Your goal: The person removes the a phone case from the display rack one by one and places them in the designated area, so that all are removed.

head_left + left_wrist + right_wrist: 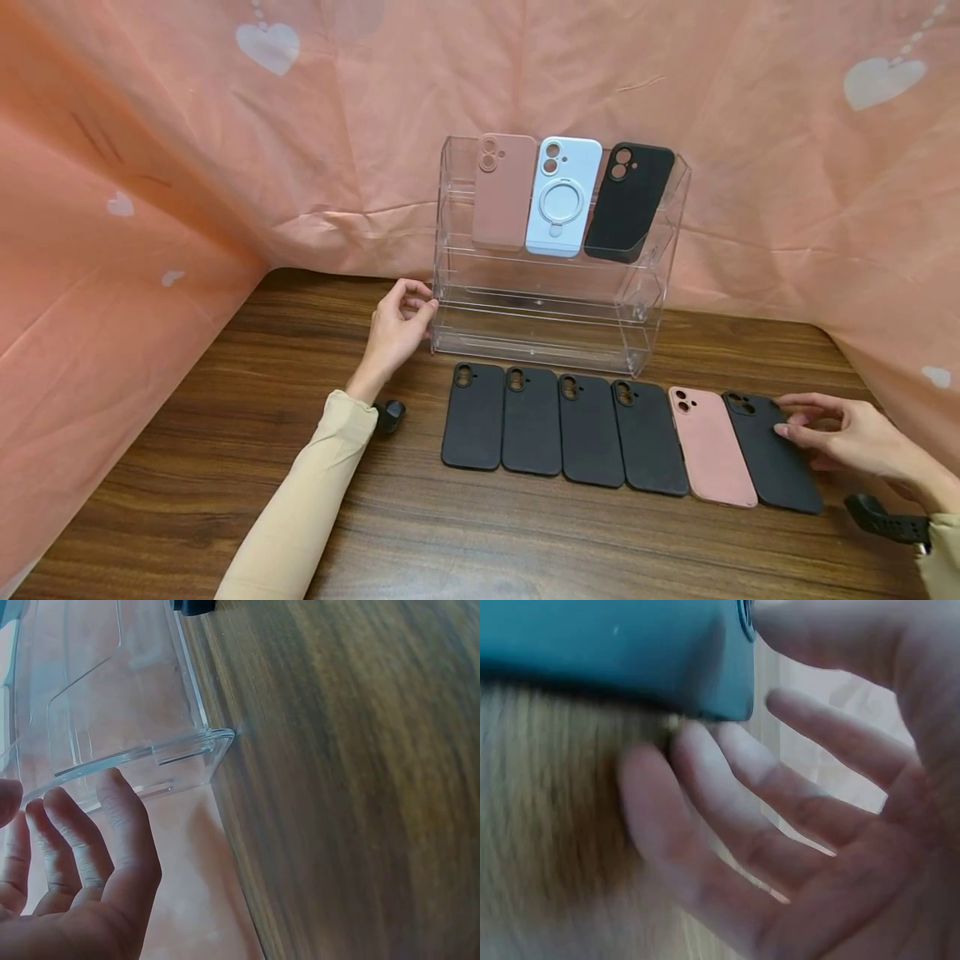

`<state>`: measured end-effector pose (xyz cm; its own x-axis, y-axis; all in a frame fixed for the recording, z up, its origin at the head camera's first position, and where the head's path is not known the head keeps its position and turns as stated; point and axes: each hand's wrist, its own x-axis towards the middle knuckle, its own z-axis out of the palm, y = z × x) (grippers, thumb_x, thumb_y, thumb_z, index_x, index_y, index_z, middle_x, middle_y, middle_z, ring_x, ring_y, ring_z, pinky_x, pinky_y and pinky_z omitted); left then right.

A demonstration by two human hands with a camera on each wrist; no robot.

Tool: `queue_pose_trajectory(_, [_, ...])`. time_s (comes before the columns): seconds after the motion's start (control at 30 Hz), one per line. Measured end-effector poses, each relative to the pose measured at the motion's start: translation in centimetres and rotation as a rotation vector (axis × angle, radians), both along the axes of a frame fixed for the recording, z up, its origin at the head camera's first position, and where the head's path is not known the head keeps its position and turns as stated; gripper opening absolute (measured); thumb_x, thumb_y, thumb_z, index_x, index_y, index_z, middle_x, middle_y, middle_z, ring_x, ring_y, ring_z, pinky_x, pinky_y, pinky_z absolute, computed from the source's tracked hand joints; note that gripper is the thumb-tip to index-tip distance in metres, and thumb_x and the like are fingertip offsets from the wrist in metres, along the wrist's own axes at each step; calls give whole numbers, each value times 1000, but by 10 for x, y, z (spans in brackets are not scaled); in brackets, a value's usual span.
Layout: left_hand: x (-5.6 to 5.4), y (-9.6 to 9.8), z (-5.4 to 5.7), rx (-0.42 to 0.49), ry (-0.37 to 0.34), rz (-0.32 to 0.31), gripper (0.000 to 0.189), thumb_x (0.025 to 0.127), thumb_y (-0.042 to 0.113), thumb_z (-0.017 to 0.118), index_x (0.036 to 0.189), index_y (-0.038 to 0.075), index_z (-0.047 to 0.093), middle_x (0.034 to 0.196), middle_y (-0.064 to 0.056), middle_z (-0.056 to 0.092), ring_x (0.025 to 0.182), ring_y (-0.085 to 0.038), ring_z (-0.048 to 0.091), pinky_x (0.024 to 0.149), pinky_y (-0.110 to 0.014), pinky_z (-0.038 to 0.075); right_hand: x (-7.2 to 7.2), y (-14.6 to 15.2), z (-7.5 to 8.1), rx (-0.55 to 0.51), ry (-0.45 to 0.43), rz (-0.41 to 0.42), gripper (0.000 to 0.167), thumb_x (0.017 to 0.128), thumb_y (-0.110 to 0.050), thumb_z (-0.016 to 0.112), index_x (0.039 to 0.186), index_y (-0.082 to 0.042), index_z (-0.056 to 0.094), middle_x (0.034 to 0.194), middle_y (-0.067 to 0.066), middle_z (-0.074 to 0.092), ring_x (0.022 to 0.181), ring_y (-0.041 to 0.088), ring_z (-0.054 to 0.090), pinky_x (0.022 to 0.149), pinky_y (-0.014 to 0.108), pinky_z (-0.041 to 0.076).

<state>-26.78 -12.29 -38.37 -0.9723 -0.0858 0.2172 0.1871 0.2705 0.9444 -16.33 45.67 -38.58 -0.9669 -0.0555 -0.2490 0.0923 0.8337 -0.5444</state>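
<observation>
A clear acrylic tiered stand (495, 343) stands at the back of the table. My left hand (399, 327) holds its left side edge, the thumb close to the index finger; in the left wrist view the other fingertips touch the side panel (150, 752). Far right, my right hand (855, 429) grips the right edge of a black phone case (776, 458), thumb on top. The right wrist view shows the fingertips at the edge of this case (607, 652), somewhat blurred. Left of it lies a pink phone case (715, 450).
Several black phone cases (472, 421) lie in a row before the stand. On its top tier lean a pink case (504, 200), a white case with a ring (542, 229) and a black case (626, 204). Pink cloth (360, 108) hangs behind the wooden table (225, 467).
</observation>
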Motion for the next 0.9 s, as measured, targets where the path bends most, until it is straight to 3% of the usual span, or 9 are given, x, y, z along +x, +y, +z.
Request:
queue_pose_trajectory(0.27, [-3, -1, 4, 5, -3, -4, 19, 96, 16, 67, 112, 7, 66, 91, -7, 67, 72, -18, 69, 71, -52, 64, -10, -17, 5, 133, 300, -49, 55, 95, -41, 72, 134, -4, 62, 101, 5, 77, 75, -22, 53, 58, 15, 47])
queue_pose_trajectory(0.4, [-5, -2, 12, -13, 12, 5, 21, 97, 18, 67, 115, 9, 68, 91, -6, 67, 75, -26, 71, 70, -47, 65, -15, -28, 10, 82, 408, -66, 51, 94, -38, 73, 132, -6, 64, 94, -27, 70, 77, -26, 51, 59, 11, 44])
queue_pose_trajectory(0.5, [-6, -3, 20, -33, 36, 13, 23, 97, 19, 67, 118, 11, 68, 93, -8, 69, 81, -36, 72, 65, -38, 64, -19, -39, 13, 28, 458, -66, 49, 94, -36, 74, 132, -7, 64, 90, -46, 54, 79, -26, 52, 59, 10, 45])
queue_pose_trajectory(0.6, [-7, -5, 27, -61, 61, 21, 25, 97, 20, 66, 121, 13, 69, 96, -10, 71, 84, -37, 73, 60, -26, 59, -24, -53, 17, -2, 496, -73, 47, 93, -35, 74, 131, -9, 65, 89, -46, 55, 78, -24, 54, 59, 10, 47])
queue_pose_trajectory(0.7, [-9, -4, 34, -87, 94, 32, 28, 96, 21, 67, 123, 15, 70, 101, -11, 73, 87, -31, 74, 64, -19, 54, -27, -65, 19, -22, 520, -85, 45, 93, -35, 75, 129, -10, 67, 88, -43, 56, 78, -23, 55, 60, 9, 48])
queue_pose_trajectory(0.9, [-13, 3, 51, -67, 179, 28, 33, 95, 21, 70, 127, 13, 69, 109, -11, 74, 94, -22, 73, 82, -25, 56, -32, -83, 21, -75, 548, -77, 42, 93, -32, 75, 127, -10, 68, 91, -40, 59, 80, -22, 57, 62, 7, 48])
